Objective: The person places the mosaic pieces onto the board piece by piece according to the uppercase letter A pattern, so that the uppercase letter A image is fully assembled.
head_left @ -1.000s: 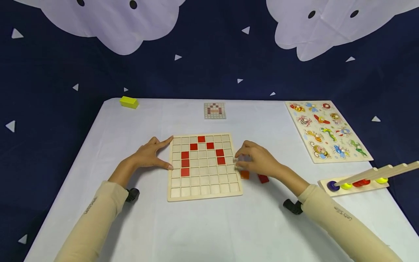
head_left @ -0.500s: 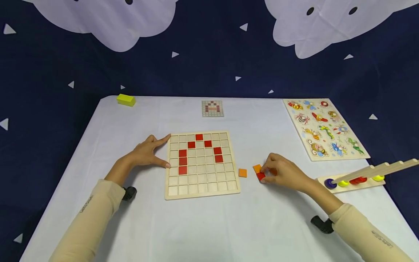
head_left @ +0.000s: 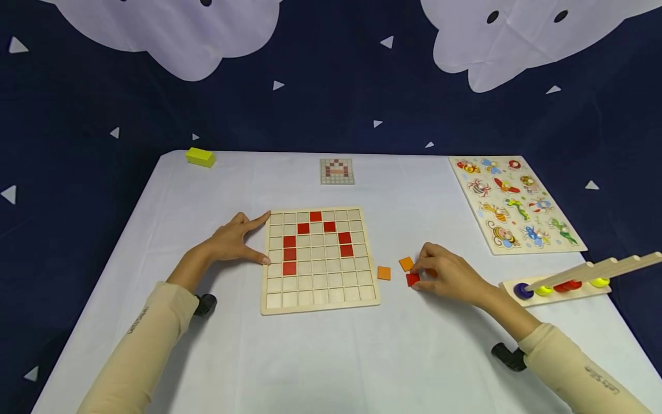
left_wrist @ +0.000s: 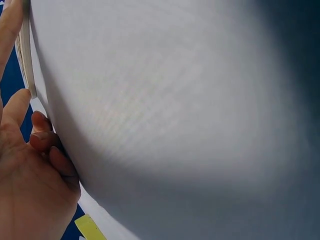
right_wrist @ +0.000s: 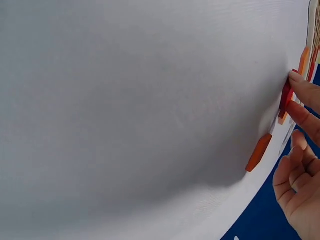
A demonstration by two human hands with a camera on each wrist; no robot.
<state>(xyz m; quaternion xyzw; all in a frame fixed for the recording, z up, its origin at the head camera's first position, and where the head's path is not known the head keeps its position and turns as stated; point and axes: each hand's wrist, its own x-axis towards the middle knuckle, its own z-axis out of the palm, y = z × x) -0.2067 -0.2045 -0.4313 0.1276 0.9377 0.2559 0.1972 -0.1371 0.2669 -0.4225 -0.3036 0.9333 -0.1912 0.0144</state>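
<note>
A wooden grid board [head_left: 320,310] lies mid-table with several red square tiles [head_left: 289,254] set in an arch in its cells. My left hand [head_left: 230,241] rests at its left side, index finger at the top corner and thumb lower on the edge; the other fingers are bent in the left wrist view. To the right of the board, my right hand [head_left: 447,273] pinches a loose red tile [right_wrist: 286,95] between thumb and finger. An orange tile [head_left: 406,264] lies just beyond it, another orange tile [head_left: 384,273] sits beside the board, and a third orange tile [right_wrist: 259,153] is under the hand.
A small pattern card [head_left: 337,172] lies behind the board. At the right are an insect puzzle board [head_left: 517,204] and a peg stand [head_left: 509,284] with coloured beads and pegs leaning toward the right. A yellow block [head_left: 200,157] stands at the back left corner.
My right hand has moved from the board's right edge rightward to the loose tiles and taken hold of a red one. My left hand stays at the board's edge.
</note>
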